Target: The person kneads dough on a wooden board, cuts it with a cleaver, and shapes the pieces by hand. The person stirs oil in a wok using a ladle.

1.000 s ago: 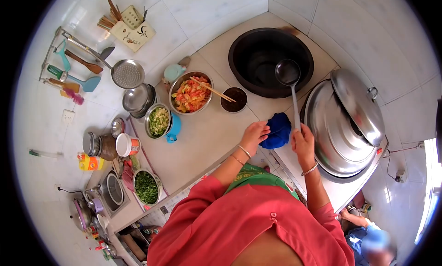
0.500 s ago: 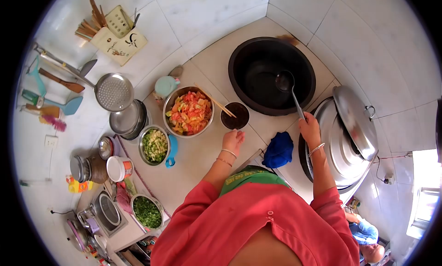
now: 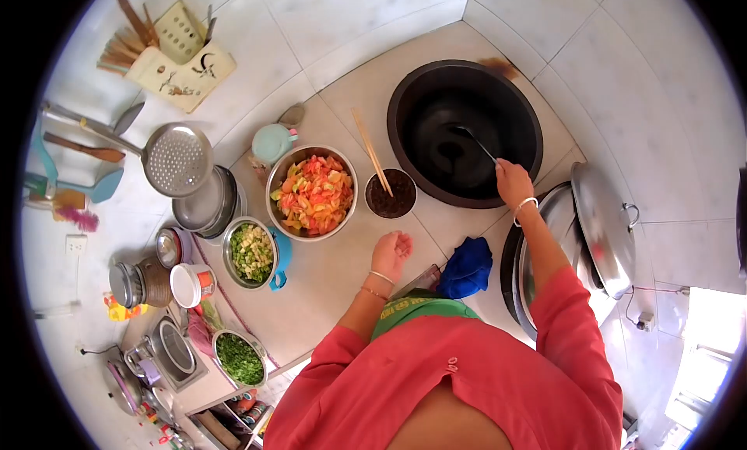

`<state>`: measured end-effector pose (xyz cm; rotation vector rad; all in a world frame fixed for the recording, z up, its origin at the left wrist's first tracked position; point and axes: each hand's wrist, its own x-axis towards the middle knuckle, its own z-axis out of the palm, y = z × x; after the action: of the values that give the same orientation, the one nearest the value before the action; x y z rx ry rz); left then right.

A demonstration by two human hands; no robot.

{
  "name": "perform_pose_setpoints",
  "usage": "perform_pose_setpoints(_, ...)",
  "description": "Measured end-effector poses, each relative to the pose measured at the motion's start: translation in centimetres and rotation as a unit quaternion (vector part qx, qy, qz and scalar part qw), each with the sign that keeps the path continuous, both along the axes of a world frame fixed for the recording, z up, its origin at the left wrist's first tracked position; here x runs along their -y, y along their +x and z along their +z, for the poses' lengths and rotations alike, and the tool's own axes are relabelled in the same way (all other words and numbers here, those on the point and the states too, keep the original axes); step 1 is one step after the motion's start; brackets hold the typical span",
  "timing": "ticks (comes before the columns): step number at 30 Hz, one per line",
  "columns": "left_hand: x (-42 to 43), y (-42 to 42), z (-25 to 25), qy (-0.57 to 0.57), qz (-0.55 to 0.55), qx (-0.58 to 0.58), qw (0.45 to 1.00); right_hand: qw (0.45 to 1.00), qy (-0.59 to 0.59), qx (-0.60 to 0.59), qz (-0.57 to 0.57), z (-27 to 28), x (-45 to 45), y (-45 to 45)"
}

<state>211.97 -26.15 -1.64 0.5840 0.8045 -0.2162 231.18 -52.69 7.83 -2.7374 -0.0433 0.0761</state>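
My right hand (image 3: 515,184) grips the handle of a metal ladle (image 3: 482,146) at the right side of a large black pot (image 3: 399,154). The ladle's bowl end is down inside the pot and hard to make out against the dark inside. My left hand (image 3: 392,255) hovers over the counter with its fingers curled in and nothing visible in them. Just above it stands a small bowl of dark brown sauce (image 3: 391,195), with a pair of chopsticks (image 3: 372,150) leaning in it. To its left is a metal bowl of chopped tomatoes (image 3: 315,197).
A crumpled blue cloth (image 3: 466,268) lies by the counter's front edge. Stacked metal lids (image 3: 607,232) stand at right. Further left are a bowl of chopped greens and pale pieces (image 3: 253,251), chopped green herbs (image 3: 239,358) and a hanging skimmer (image 3: 177,158).
My right hand has moved up and left to the pot's rim, and the ladle has gone lower into the pot. My left hand has dropped slightly. A person at lower right has left view.
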Motion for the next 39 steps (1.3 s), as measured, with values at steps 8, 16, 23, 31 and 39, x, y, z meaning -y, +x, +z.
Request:
perform_pose_setpoints(8,-1.2,-0.9,0.8,0.024,-0.073,0.010,0.997,0.994,-0.106,0.015,0.034,-0.9,-3.3,1.8)
perform_pose_setpoints(16,-1.4,-1.5,0.0,0.027,-0.065,0.022,0.997,0.977,-0.178,-0.007,0.116,-0.2,-1.3,0.7)
perform_pose_setpoints(23,0.2,-0.6,0.5,0.000,-0.102,0.027,0.994,0.963,-0.247,-0.054,0.090,2.9,2.4,-1.5)
perform_pose_setpoints(31,1.2,0.1,1.9,-0.010,-0.124,0.041,0.991,0.975,-0.205,0.024,0.085,3.8,-0.4,-0.9)
perform_pose_setpoints(39,0.4,-0.8,2.4,-0.005,-0.089,0.057,0.994,0.973,-0.191,0.052,0.122,-0.7,-4.2,2.1)
